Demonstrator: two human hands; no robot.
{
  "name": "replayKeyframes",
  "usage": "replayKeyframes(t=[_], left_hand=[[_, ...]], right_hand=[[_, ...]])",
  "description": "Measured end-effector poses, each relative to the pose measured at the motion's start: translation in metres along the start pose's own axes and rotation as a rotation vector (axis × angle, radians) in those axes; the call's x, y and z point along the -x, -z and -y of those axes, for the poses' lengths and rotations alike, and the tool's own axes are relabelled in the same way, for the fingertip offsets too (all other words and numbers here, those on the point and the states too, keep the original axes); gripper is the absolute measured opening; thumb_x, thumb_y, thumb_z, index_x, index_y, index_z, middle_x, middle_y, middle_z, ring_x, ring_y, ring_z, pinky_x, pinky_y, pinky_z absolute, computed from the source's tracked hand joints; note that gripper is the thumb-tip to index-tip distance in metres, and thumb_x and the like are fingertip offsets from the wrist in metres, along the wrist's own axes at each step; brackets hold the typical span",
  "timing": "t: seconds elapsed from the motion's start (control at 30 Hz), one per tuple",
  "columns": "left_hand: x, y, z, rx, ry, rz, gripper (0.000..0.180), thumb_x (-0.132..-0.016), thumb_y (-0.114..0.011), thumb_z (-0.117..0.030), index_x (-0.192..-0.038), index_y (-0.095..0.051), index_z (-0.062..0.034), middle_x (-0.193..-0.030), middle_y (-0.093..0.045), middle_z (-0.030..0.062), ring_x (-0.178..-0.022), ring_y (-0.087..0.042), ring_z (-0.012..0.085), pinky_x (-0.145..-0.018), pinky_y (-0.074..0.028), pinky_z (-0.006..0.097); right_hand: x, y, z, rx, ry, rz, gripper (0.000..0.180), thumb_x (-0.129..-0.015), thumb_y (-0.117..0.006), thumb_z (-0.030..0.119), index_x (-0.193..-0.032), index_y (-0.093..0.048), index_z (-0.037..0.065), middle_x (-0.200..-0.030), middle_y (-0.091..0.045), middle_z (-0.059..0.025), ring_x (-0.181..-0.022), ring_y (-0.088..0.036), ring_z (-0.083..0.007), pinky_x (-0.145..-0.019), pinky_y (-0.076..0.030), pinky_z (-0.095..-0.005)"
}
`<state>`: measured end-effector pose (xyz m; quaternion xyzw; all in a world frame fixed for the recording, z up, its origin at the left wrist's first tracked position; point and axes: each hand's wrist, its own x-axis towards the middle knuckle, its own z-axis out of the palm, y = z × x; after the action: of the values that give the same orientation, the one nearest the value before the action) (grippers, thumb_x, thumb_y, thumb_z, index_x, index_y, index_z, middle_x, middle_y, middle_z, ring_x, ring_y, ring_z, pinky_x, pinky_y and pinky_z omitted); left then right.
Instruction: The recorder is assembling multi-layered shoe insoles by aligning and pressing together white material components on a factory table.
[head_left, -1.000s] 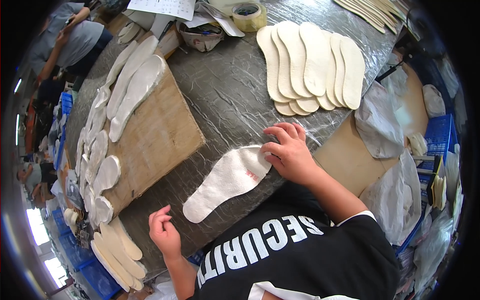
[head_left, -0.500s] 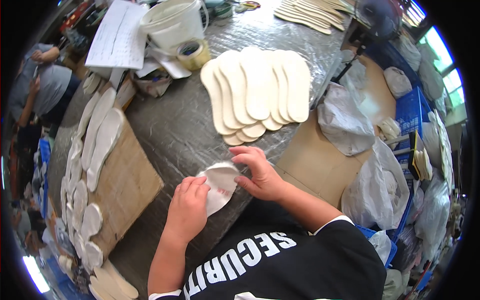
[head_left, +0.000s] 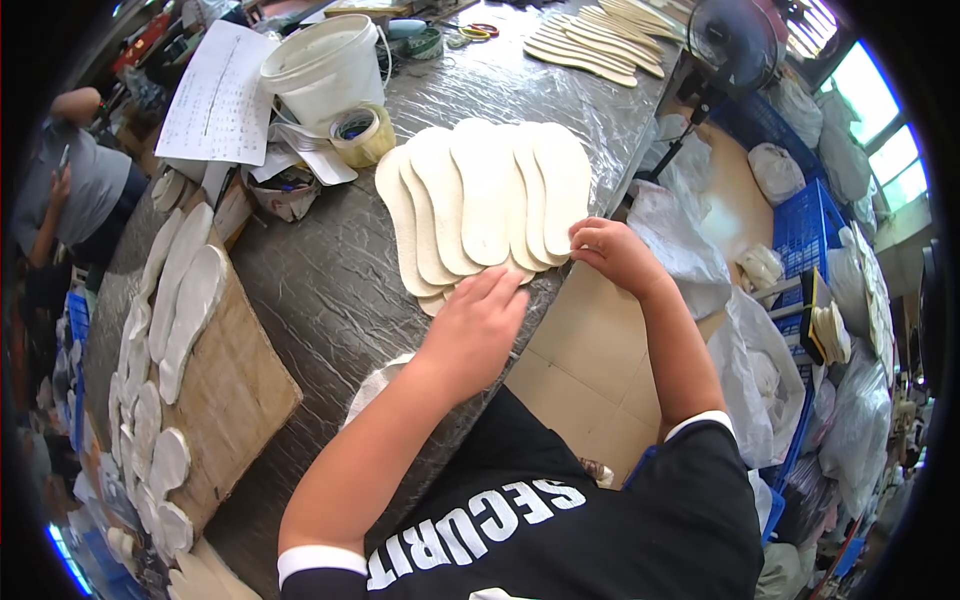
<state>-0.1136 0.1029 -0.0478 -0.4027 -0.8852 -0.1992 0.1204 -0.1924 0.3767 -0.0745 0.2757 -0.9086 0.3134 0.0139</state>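
Note:
Cream-coloured insoles [head_left: 487, 190] lie overlapping in a fan in front of me on the dark table. My left hand [head_left: 473, 325] rests at their near ends, its fingers stretched out and slightly blurred. At the rightmost insole [head_left: 562, 190], my right hand [head_left: 622, 258] pinches the near right edge between thumb and fingers. A white shaped piece [head_left: 375, 388] lies on the table, partly hidden under my left forearm.
A brown board [head_left: 235, 385] carrying white insoles [head_left: 190, 310] stands at the left. Behind are a white bucket [head_left: 325, 75], a tape-filled tub [head_left: 362, 138], scissors [head_left: 478, 32] and more insoles [head_left: 590, 45]. Plastic bags [head_left: 755, 370] and a fan [head_left: 735, 45] are at the right.
Both hands have left the white piece and moved away from me to the fanned insoles. The right hand now grips the rightmost one's edge. The view has shifted slightly.

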Motion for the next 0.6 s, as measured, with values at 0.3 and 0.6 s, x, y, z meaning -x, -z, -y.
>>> replayKeyframes(t=[0.3,0.6], left_hand=[[-0.064,-0.041,0.006,-0.151,0.122,0.371,0.032,-0.082,-0.055,-0.005,-0.113,-0.063,0.0005,-0.125,-0.06,0.0121,-0.125,-0.05,0.0279,-0.103,-0.041,0.043],[-0.064,-0.068,0.048,0.668,0.669,-0.198,0.027,-0.094,-0.06,-0.022,-0.099,-0.062,0.0042,-0.084,-0.066,0.009,-0.084,-0.066,0.0225,-0.077,-0.053,0.034]], right_hand=[[-0.013,0.018,-0.039,-0.198,-0.357,-0.749,0.021,-0.101,-0.05,0.017,-0.09,-0.06,0.002,-0.075,-0.058,-0.0023,-0.072,-0.049,-0.0101,-0.065,-0.042,-0.028],[0.017,0.071,0.043,-0.179,0.076,-1.31,0.014,-0.101,-0.05,0.01,-0.095,-0.057,-0.001,-0.097,-0.06,-0.0066,-0.091,-0.055,-0.0127,-0.082,-0.043,-0.0262]])
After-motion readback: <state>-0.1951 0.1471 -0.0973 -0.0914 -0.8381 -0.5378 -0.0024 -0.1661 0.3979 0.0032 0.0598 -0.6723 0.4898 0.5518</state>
